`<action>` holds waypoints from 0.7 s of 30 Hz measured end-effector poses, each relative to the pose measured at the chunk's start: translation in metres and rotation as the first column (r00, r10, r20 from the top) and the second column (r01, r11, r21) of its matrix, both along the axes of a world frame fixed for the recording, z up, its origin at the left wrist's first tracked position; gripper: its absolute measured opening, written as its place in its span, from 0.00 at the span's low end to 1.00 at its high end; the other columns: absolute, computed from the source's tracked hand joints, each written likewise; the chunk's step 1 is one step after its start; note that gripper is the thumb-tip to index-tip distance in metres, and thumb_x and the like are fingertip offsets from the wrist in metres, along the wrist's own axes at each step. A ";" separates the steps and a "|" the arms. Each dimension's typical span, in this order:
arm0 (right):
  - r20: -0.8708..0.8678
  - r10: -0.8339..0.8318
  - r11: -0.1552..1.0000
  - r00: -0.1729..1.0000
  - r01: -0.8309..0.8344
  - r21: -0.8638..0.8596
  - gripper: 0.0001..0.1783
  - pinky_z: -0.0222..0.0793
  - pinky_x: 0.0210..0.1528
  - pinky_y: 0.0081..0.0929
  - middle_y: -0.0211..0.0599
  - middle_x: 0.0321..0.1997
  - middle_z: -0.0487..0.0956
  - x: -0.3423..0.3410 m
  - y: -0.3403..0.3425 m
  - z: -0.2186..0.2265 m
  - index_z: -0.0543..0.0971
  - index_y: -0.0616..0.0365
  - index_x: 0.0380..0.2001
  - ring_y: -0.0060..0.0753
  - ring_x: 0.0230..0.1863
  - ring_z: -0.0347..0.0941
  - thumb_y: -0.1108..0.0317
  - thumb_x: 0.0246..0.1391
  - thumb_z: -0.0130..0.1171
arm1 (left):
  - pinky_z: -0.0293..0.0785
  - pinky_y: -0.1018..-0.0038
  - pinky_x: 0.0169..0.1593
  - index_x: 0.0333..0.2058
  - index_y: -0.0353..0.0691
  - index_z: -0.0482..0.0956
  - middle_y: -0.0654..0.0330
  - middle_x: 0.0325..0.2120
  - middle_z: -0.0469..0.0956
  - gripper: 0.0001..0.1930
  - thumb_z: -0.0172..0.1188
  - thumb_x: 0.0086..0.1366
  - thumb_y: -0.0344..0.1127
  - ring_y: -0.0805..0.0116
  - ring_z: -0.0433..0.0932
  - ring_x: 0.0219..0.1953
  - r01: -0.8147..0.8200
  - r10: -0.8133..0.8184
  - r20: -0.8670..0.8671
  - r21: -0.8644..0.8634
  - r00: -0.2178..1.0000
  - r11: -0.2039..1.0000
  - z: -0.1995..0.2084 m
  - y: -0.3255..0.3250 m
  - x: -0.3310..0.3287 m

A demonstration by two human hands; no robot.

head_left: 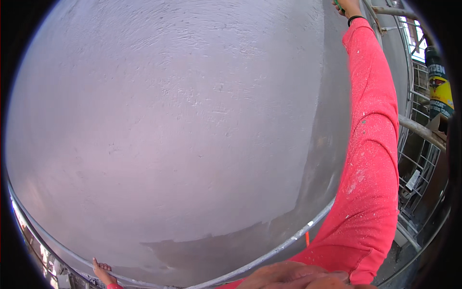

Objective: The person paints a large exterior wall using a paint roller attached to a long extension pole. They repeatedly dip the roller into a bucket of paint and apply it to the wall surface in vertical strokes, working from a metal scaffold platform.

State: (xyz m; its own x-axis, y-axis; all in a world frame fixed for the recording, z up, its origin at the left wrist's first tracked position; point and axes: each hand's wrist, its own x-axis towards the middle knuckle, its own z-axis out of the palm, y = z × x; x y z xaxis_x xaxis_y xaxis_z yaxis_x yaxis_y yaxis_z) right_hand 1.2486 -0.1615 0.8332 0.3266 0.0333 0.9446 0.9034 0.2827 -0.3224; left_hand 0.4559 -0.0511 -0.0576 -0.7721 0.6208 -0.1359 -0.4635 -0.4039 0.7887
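Observation:
A large wall fills most of the view, its pale grey coat marked by curved strokes and small pits near the top. A darker grey band runs down its right side and along the bottom, outside the coat's edge. My right arm, in a dusty red sleeve, stretches up to the upper right. My right hand is closed on a green handle, cut off by the top edge; what it belongs to is out of view. At the lower left my left hand is closed on a metal pipe rail.
Scaffold pipes and metal frames stand to the right of my arm. Among them are a dark green container with a yellow label and a cardboard box. More rails curve along the lower left. A narrow orange thing shows under the rail.

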 end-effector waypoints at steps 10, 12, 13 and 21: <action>0.034 -0.128 0.974 0.991 0.132 -0.184 0.12 0.61 0.14 0.23 0.32 0.18 0.75 -0.065 -0.097 -0.230 0.83 0.60 0.31 0.23 0.13 0.66 0.63 0.53 0.57 | 0.53 0.78 0.21 0.25 0.45 0.62 0.70 0.18 0.56 0.18 0.59 0.66 0.46 0.78 0.57 0.18 0.036 -0.036 -0.007 0.007 0.999 0.999 0.031 -0.019 0.008; 0.007 -0.107 0.963 0.994 0.105 -0.248 0.13 0.61 0.14 0.22 0.32 0.19 0.76 -0.070 -0.109 -0.282 0.84 0.57 0.37 0.23 0.13 0.67 0.63 0.52 0.57 | 0.54 0.78 0.21 0.27 0.44 0.63 0.69 0.19 0.55 0.17 0.58 0.66 0.45 0.78 0.57 0.19 0.043 -0.042 -0.027 0.023 0.999 0.999 0.045 -0.027 0.018; -0.019 -0.115 0.956 0.993 0.106 -0.272 0.15 0.62 0.15 0.22 0.33 0.19 0.76 -0.075 -0.116 -0.306 0.84 0.55 0.41 0.23 0.13 0.67 0.63 0.52 0.57 | 0.54 0.78 0.21 0.27 0.44 0.63 0.69 0.19 0.55 0.16 0.57 0.67 0.45 0.77 0.57 0.19 0.055 -0.054 -0.021 0.025 0.998 0.998 0.048 -0.027 0.016; -0.229 -0.176 0.850 0.957 0.030 -0.526 0.24 0.52 0.13 0.16 0.27 0.22 0.74 -0.062 -0.156 -0.479 0.78 0.51 0.55 0.13 0.13 0.58 0.60 0.54 0.63 | 0.58 0.75 0.25 0.30 0.40 0.63 0.67 0.20 0.56 0.13 0.53 0.69 0.41 0.74 0.59 0.21 0.176 -0.176 -0.040 0.019 0.984 0.984 0.046 -0.032 0.007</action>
State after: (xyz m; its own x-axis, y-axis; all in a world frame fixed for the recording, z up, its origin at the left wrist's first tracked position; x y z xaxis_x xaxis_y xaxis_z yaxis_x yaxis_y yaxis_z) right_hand 1.1867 -0.3175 0.3541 0.5855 0.4400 0.6809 0.7806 -0.0793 -0.6200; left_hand 0.4630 -0.0830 -0.0114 -0.6549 0.7499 -0.0931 -0.4986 -0.3362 0.7990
